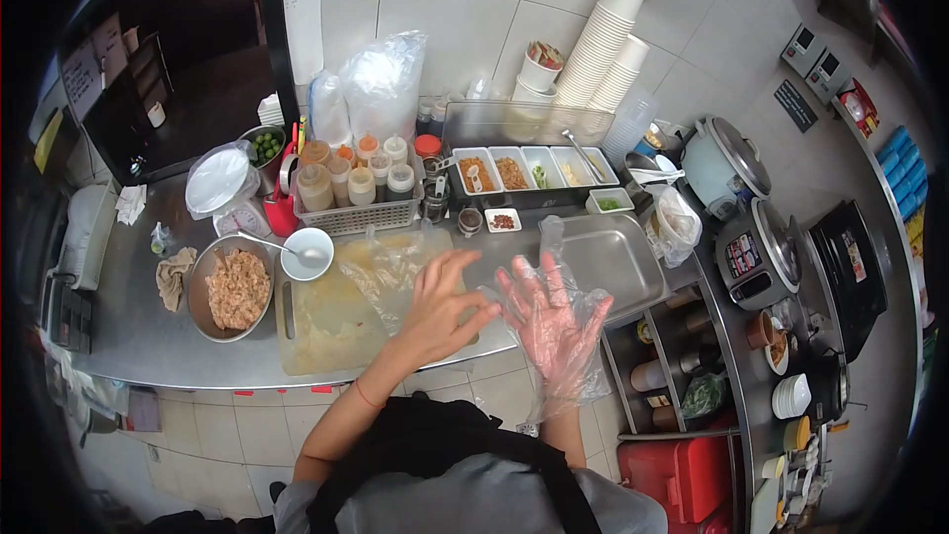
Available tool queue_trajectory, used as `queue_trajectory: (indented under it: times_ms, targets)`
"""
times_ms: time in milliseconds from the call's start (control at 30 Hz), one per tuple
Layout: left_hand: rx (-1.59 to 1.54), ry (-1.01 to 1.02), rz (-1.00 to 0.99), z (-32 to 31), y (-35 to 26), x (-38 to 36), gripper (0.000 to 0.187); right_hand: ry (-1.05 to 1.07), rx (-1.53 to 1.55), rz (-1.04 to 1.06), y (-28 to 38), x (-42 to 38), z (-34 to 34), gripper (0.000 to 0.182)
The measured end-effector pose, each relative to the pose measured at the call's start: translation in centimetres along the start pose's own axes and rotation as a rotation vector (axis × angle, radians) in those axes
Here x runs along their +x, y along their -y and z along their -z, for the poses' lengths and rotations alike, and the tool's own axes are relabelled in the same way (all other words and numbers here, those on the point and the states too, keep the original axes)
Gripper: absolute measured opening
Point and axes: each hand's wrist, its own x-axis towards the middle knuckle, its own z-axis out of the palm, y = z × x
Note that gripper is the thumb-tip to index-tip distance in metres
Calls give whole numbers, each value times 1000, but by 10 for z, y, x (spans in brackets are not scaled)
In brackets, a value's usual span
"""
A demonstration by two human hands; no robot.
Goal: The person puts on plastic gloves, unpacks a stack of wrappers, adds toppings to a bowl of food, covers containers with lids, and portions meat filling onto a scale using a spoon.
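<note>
Clear plastic glove (pixel 585 381) sits loosely over the right hand (pixel 551 324), whose fingers are spread wide and grip nothing. Just beside it, the bare left hand (pixel 445 305) curves its thumb and forefinger close together, though I cannot tell whether they pinch the glove's film; both hands are near the cutting board (pixel 308 334).

One head-worn, wide-angle view, facing forward and steeply down
You look from above, over your grey shirt (pixel 445 496) at the bottom edge, to your left hand (pixel 440 311) and right hand (pixel 552 324), close up around mid-frame; the steel counter (pixel 133 316) spreads beyond them, the tiled wall (pixel 445 15) stands farthest back, and dark, curved borders close in the corners.
</note>
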Motion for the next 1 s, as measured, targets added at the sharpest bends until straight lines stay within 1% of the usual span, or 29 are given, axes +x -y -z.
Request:
queue_trajectory:
  times_ms: [67, 100, 167, 200, 267, 367, 467, 600, 667, 767, 800, 867, 967, 1000]
  targets:
    - [51, 26, 36, -10, -9, -5, 25, 53, 152, 105, -1, 0, 2, 98]
    - [-46, 22, 64, -13, -16, -4, 27, 78, 229, 163, -3, 0, 5, 97]
    - [-253, 31, 134, -19, -35, -6, 32, -111, 40, 167, -4, 2, 10, 94]
    - [-303, -20, 146, -24, -37, -6, 34, -204, -55, 165, -4, 3, 12, 93]
    - [-386, -135, 163, -31, -32, 0, 39, -171, -139, 140, -6, 0, 16, 91]
    - [-377, -181, 284, -28, -5, 9, 40, -157, -230, 61, -8, -8, 16, 93]
    - [-268, -146, 182, -14, 1, 12, 39, -135, -280, -4, -11, -13, 19, 98]
    - [-359, -155, 247, -20, 0, 9, 35, -139, -223, -51, -18, -11, 2, 104]
    - [-468, -148, 283, -20, 2, 9, 34, -76, -225, -84, -21, -9, 12, 106]
    - [-413, -220, 184, -21, 15, 7, 29, -9, -242, -115, -21, -8, 14, 106]
    - [-444, -236, 201, -21, 19, 6, 27, 9, -251, -122, -21, -8, 14, 106]
    - [-506, -269, 235, -20, 24, 8, 23, -34, -162, -141, -21, -9, 6, 105]
    - [-855, -376, 484, -5, 8, 19, 20, -43, -53, -133, -20, -11, 4, 101]
    - [-713, -304, 380, -5, 12, 17, 19, -38, -21, -126, -20, -12, 4, 100]
